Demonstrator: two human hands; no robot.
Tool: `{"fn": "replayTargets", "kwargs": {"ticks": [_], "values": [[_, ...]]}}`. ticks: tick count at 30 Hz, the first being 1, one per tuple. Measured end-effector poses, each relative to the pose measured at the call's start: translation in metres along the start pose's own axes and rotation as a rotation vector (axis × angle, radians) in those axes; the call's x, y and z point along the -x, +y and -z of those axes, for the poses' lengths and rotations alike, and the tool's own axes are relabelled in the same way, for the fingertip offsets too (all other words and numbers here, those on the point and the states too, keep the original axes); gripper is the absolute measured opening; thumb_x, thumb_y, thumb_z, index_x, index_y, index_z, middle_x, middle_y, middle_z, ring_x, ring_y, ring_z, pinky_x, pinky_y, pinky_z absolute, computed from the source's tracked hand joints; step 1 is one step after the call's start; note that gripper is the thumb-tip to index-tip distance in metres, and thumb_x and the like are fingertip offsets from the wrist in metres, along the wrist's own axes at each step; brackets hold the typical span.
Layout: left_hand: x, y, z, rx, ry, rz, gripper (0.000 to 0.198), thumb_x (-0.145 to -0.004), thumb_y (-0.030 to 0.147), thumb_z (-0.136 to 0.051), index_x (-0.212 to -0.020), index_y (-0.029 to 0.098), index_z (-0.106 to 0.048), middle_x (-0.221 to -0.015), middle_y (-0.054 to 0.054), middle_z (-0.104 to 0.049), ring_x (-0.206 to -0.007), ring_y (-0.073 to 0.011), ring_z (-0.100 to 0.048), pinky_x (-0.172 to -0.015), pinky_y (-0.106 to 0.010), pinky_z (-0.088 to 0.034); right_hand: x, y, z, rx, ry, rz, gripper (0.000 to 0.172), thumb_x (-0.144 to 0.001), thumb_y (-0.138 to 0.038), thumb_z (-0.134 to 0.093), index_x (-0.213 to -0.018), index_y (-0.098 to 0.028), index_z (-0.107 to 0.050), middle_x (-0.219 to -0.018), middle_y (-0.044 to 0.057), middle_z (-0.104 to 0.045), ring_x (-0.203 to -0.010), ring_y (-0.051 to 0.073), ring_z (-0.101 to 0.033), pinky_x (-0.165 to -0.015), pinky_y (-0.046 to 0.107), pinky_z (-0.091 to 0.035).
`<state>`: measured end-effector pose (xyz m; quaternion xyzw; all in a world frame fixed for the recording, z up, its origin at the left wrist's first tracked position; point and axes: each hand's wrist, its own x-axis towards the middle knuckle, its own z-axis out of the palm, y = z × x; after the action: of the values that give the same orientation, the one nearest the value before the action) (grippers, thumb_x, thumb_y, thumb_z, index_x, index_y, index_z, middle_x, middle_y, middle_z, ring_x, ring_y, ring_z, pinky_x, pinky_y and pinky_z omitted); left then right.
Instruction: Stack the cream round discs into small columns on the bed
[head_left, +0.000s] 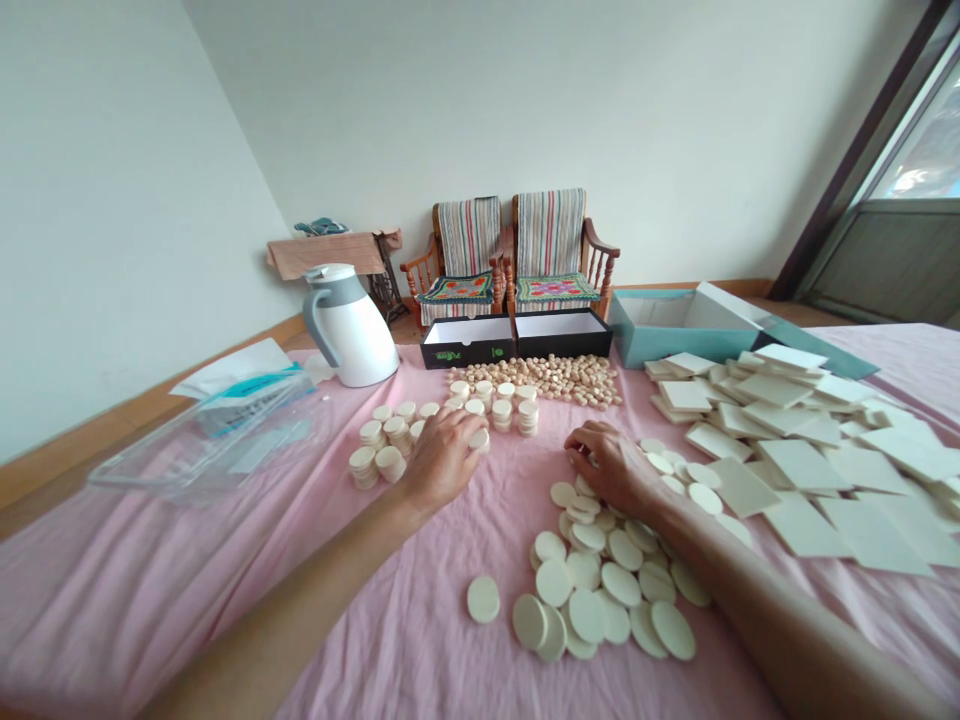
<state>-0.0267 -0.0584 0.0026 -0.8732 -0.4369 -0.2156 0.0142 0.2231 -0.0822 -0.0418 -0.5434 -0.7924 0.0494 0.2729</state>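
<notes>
My left hand [442,452] is closed around pale round discs [479,439], whose top face shows at its fingertips. Beside and beyond that hand stand short stacks of the same discs [389,461], with more stacks [528,416] to its right. My right hand [609,458] has its fingers curled down at the far edge of a loose pile of discs [586,570]; whatever is between them is hidden. One single disc [483,599] lies apart, left of the pile.
Small wooden pieces [559,378] lie before two black open boxes [469,345]. Square pale tiles [806,465] are heaped at right, near a teal box [675,340]. A white jug [360,335] and a clear plastic tray [187,450] stand left on the pink cloth [390,640].
</notes>
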Motion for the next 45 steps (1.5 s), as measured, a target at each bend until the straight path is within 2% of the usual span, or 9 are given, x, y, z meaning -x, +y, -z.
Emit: {"fn": "replayTargets", "kwargs": {"ticks": [6,14,22,32,41,45], "values": [[-0.003,0.006,-0.005,-0.184,-0.039,0.012,0.015,-0.079,0.013,-0.053,-0.091,0.021,-0.059,-0.096,-0.005,-0.063,-0.101,-0.0242,-0.048,-0.086,-0.040,-0.031,0.001,0.000,0.001,-0.006,-0.007,-0.004,0.018,-0.080,-0.014,-0.046,-0.081,-0.016,-0.064,-0.077,0.006,-0.060,-0.076,0.017,-0.052,-0.071,0.027,-0.039],[-0.006,0.009,-0.006,-0.265,-0.002,-0.011,0.007,-0.080,0.023,-0.057,-0.086,0.020,-0.060,-0.092,-0.007,-0.062,-0.100,-0.0266,-0.047,-0.089,-0.045,-0.026,0.001,-0.001,0.001,0.015,-0.004,-0.009,0.018,-0.081,-0.015,-0.046,-0.082,-0.015,-0.064,-0.079,0.006,-0.060,-0.077,0.017,-0.053,-0.069,0.027,-0.038],[-0.005,0.008,-0.010,-0.322,0.015,0.016,0.010,-0.080,0.026,-0.060,-0.086,0.018,-0.061,-0.092,-0.009,-0.060,-0.099,-0.0271,-0.047,-0.091,-0.045,-0.026,0.001,-0.001,0.001,0.022,-0.006,-0.002,0.017,-0.081,-0.015,-0.047,-0.081,-0.015,-0.064,-0.078,0.006,-0.060,-0.076,0.017,-0.052,-0.069,0.027,-0.038],[-0.005,0.010,-0.013,-0.431,0.084,0.026,0.025,-0.080,0.040,-0.061,-0.087,0.016,-0.061,-0.097,-0.010,-0.056,-0.099,-0.0277,-0.044,-0.088,-0.044,-0.027,0.001,-0.001,0.000,0.015,-0.004,-0.004,0.017,-0.082,-0.015,-0.046,-0.081,-0.016,-0.063,-0.078,0.006,-0.060,-0.077,0.017,-0.052,-0.071,0.027,-0.038],[-0.006,0.008,-0.015,-0.436,0.073,0.052,0.028,-0.077,0.041,-0.064,-0.091,0.016,-0.061,-0.100,-0.012,-0.055,-0.101,-0.0287,-0.043,-0.090,-0.045,-0.027,0.001,-0.001,0.001,0.019,-0.006,-0.004,0.018,-0.083,-0.015,-0.045,-0.082,-0.016,-0.064,-0.078,0.006,-0.059,-0.077,0.017,-0.052,-0.071,0.027,-0.038],[-0.003,0.008,-0.005,-0.287,0.082,0.025,0.021,-0.080,0.034,-0.061,-0.092,0.017,-0.061,-0.100,-0.011,-0.057,-0.100,-0.0276,-0.046,-0.088,-0.044,-0.030,0.001,-0.001,0.000,0.019,-0.009,-0.006,0.017,-0.082,-0.015,-0.046,-0.082,-0.016,-0.063,-0.078,0.006,-0.059,-0.078,0.017,-0.052,-0.071,0.027,-0.038]]}}
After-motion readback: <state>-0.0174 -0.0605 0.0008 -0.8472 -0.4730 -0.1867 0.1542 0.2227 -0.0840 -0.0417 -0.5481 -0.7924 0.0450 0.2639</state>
